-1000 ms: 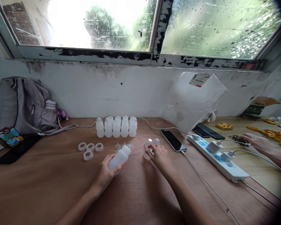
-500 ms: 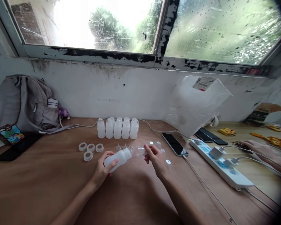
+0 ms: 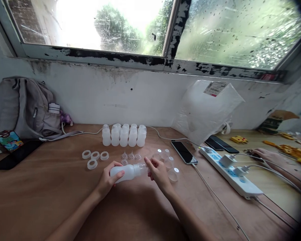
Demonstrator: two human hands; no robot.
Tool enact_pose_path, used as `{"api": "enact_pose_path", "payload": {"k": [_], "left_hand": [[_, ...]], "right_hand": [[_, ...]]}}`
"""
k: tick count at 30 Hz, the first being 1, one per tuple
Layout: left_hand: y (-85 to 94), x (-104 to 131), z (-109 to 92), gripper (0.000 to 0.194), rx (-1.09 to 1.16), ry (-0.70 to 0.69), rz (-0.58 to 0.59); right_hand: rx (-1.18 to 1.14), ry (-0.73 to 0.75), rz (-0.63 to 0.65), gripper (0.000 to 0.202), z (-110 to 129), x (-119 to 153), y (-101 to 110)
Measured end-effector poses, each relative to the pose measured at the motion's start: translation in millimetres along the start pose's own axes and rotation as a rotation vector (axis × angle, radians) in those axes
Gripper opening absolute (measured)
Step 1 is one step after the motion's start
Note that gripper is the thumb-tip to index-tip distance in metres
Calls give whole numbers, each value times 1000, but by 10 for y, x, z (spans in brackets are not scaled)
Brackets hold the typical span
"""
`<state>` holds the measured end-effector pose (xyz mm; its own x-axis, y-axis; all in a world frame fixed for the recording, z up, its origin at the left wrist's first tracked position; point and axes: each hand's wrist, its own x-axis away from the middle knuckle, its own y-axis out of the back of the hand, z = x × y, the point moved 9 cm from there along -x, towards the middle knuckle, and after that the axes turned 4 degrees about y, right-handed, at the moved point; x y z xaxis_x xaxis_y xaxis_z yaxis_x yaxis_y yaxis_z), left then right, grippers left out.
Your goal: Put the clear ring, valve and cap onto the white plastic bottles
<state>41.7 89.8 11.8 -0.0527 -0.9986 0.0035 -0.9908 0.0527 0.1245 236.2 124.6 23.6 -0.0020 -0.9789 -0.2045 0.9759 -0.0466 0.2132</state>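
Observation:
My left hand (image 3: 107, 178) is wrapped round the body of a frosted baby bottle (image 3: 126, 172), which lies tilted with its neck to the right. My right hand (image 3: 157, 173) pinches a clear plastic bottle cap (image 3: 141, 168) against the bottle's mouth. Just beyond the bottle several clear teats (image 3: 131, 155) sit on the table. Several white screw rings (image 3: 92, 164) lie to the left. Right of my right hand are several clear caps (image 3: 173, 174), with small white discs on or near them. Behind, a row of capped bottles (image 3: 124, 136) stands upright.
A phone (image 3: 183, 152) on a cable and a white power strip (image 3: 230, 172) with plugs lie to the right. A plastic bag (image 3: 205, 110) leans on the wall. Another person's hand (image 3: 266, 155) rests at far right. A grey backpack (image 3: 22, 107) stands at left.
My right hand has moved left and brought the clear cap onto the bottle's mouth. The bottle has tipped closer to level in my left hand.

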Motion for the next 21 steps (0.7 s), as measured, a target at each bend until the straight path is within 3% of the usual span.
{"api": "enact_pose_path", "payload": {"k": [9,14,21], "left_hand": [[-14,55,-17,27,2,-22,13],[-33,63,-11,25,45,0,16],[-50,86,26,20,130,13,-1]], "right_hand": [[69,77,26,41,55,59,-79],[-33,50,156,41,-46,147,-277],[133,204,40,43,22,233,-215]]}}
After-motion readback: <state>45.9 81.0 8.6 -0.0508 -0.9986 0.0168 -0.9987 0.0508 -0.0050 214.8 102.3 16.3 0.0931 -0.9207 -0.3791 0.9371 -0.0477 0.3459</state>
